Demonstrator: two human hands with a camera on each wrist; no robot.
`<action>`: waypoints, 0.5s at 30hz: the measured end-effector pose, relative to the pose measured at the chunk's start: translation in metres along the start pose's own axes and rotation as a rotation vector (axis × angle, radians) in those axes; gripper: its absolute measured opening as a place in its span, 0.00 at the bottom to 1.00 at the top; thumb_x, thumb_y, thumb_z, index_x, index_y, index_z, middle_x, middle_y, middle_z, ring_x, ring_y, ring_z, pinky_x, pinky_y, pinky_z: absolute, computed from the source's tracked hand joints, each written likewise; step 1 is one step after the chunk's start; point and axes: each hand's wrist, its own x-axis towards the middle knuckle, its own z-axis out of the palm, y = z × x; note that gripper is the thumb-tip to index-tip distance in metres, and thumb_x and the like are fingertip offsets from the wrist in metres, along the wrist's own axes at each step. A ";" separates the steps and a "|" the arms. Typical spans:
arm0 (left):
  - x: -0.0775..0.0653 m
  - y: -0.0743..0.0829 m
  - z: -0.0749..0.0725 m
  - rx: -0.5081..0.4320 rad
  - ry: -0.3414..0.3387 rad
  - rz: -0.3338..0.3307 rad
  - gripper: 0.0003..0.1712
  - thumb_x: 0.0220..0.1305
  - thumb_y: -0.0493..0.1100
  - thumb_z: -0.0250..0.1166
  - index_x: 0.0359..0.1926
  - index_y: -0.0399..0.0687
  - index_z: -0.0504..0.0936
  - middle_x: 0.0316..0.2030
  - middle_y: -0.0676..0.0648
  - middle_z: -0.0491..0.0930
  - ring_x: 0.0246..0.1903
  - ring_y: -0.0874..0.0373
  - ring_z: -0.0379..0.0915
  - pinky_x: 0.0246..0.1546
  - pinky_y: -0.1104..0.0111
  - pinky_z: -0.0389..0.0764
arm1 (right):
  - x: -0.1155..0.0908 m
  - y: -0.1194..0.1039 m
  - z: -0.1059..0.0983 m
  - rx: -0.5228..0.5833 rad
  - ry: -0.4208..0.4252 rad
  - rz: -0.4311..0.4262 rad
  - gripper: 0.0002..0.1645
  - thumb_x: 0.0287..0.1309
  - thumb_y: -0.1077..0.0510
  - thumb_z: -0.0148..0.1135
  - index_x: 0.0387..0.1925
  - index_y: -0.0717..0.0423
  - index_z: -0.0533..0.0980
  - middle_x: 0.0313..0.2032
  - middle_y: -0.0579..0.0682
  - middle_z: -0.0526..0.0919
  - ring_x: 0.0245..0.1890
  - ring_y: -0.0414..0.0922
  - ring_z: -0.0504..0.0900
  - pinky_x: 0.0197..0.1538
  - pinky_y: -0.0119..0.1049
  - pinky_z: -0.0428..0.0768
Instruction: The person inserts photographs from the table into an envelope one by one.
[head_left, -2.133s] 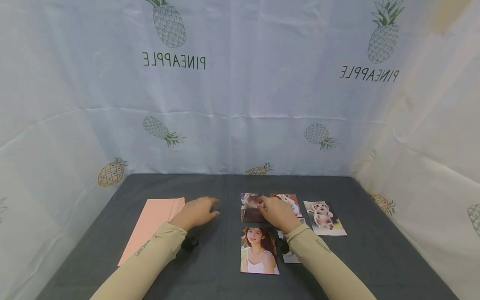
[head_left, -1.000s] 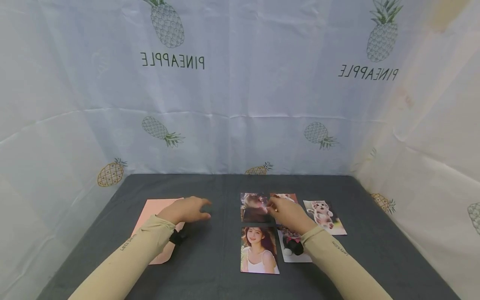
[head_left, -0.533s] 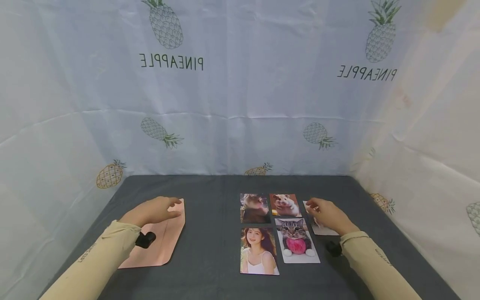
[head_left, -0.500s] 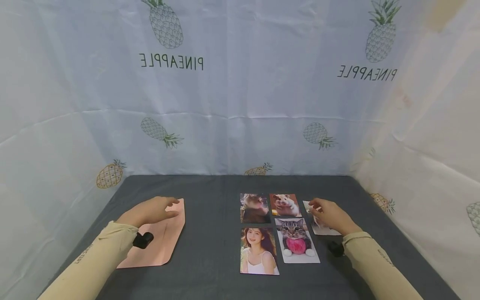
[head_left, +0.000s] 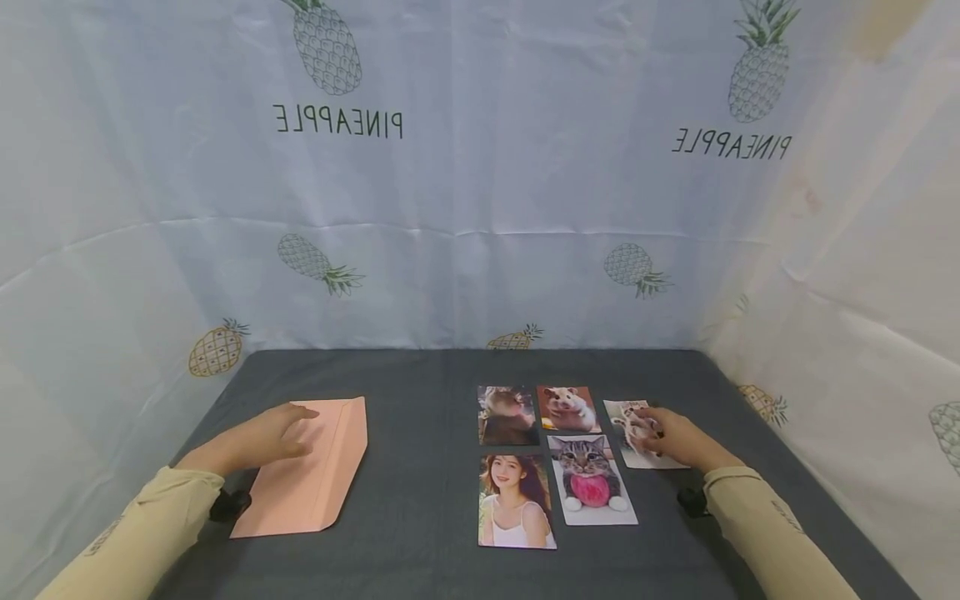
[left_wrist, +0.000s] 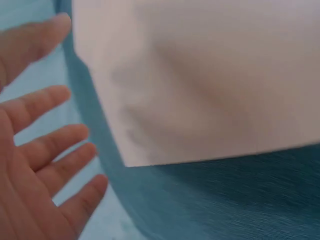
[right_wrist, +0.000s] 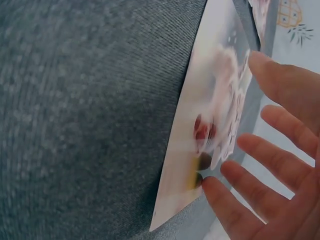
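My left hand [head_left: 258,439] hovers over the left side of a pink envelope [head_left: 318,475], its fingers spread and holding nothing. In the left wrist view those fingers [left_wrist: 55,145] stand beside the envelope's pale corner [left_wrist: 200,100]. My right hand [head_left: 682,437] is over the kitten photo [head_left: 633,450] at the far right of the group. Its fingers [right_wrist: 280,155] are parted and extended above the photo's edge in the right wrist view, with nothing between them. Part of the kitten picture is hidden under the fingertips in the head view.
Left of the kitten photo lie a hamster photo [head_left: 568,410], a cat photo [head_left: 592,492], a dark brownish photo [head_left: 507,417] and a portrait photo [head_left: 516,508]. All rest flat on a dark cloth-covered table [head_left: 420,517]. A pineapple-print curtain [head_left: 465,183] rises behind.
My left hand has moved left, across the envelope, baring more of it. My right hand has gone right, from the dark photo to the kitten photo. The photos stay put.
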 end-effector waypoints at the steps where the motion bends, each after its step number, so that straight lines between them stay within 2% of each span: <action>1: -0.001 -0.002 0.003 0.006 0.008 0.016 0.40 0.58 0.52 0.69 0.64 0.33 0.68 0.64 0.25 0.63 0.64 0.25 0.55 0.56 0.36 0.65 | 0.001 0.000 0.001 -0.003 -0.002 -0.003 0.35 0.54 0.59 0.67 0.61 0.71 0.68 0.42 0.65 0.78 0.29 0.44 0.77 0.38 0.46 0.74; 4: -0.006 -0.006 0.010 0.052 0.029 0.092 0.46 0.53 0.56 0.72 0.64 0.31 0.67 0.63 0.22 0.62 0.63 0.23 0.55 0.55 0.35 0.65 | 0.002 0.001 0.002 -0.040 -0.001 -0.038 0.36 0.51 0.58 0.70 0.59 0.71 0.69 0.47 0.68 0.77 0.40 0.56 0.79 0.46 0.55 0.76; 8: -0.010 -0.009 0.020 0.088 0.041 0.166 0.51 0.48 0.58 0.74 0.64 0.28 0.67 0.62 0.20 0.62 0.62 0.23 0.57 0.55 0.35 0.65 | 0.003 0.003 0.005 -0.081 0.001 -0.062 0.36 0.49 0.55 0.72 0.57 0.68 0.72 0.54 0.74 0.73 0.56 0.70 0.72 0.55 0.65 0.70; 12: -0.014 -0.011 0.027 0.058 0.040 0.164 0.50 0.45 0.54 0.76 0.63 0.29 0.68 0.62 0.20 0.62 0.61 0.22 0.58 0.55 0.35 0.65 | 0.005 0.005 0.008 -0.089 -0.010 -0.067 0.36 0.47 0.55 0.73 0.56 0.67 0.73 0.55 0.75 0.72 0.58 0.73 0.69 0.55 0.67 0.68; 15: -0.016 -0.012 0.029 0.031 0.031 0.134 0.49 0.44 0.53 0.76 0.63 0.31 0.69 0.62 0.20 0.62 0.61 0.22 0.57 0.55 0.35 0.65 | 0.006 0.006 0.010 -0.094 -0.016 -0.078 0.35 0.47 0.55 0.73 0.55 0.67 0.74 0.55 0.75 0.72 0.58 0.73 0.69 0.55 0.67 0.68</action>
